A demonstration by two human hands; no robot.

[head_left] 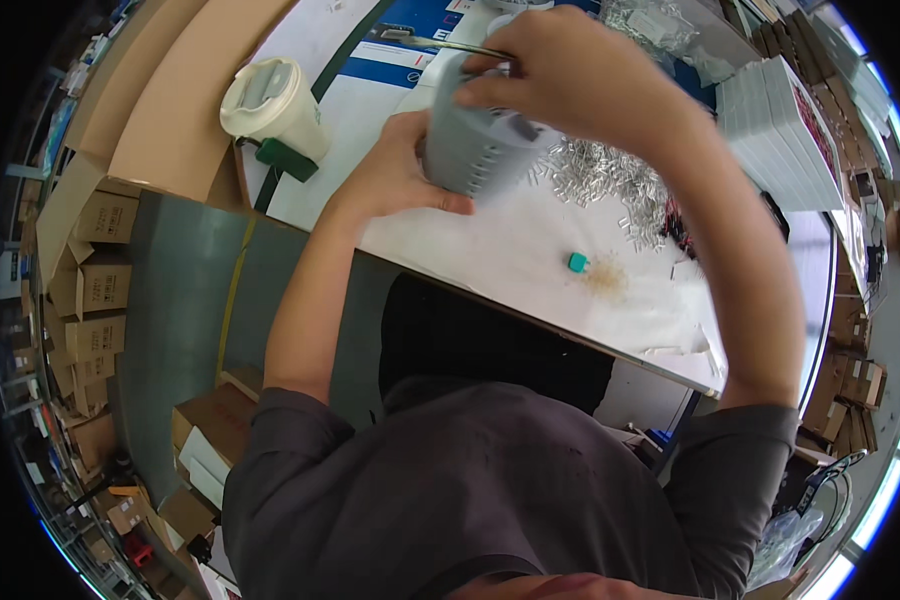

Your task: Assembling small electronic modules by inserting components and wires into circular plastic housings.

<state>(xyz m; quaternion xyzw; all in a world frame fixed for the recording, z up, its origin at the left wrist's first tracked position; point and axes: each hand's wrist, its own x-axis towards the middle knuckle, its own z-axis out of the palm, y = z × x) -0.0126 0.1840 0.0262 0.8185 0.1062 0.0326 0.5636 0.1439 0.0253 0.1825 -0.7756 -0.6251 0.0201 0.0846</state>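
Handling a grey perforated cylinder
Left hand grips it, right hand holds a metal tool; next move probably needs steadiness.

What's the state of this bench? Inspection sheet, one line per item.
Surface: white tabletop, with a brownish patch near the front edge.
Things in hand: grey container with rows of holes; slim metal tool, exact type unclear.
Clutter: heap of small clear pieces, small green block, cream lidded cup, white stack.
Hands: left hand grips the container's side; right hand holds the tool above it, contact with the container unclear.
Cables: dark cable-like loops at lower right; too small to identify.
Surroundings: cardboard boxes at left, yellow floor line.
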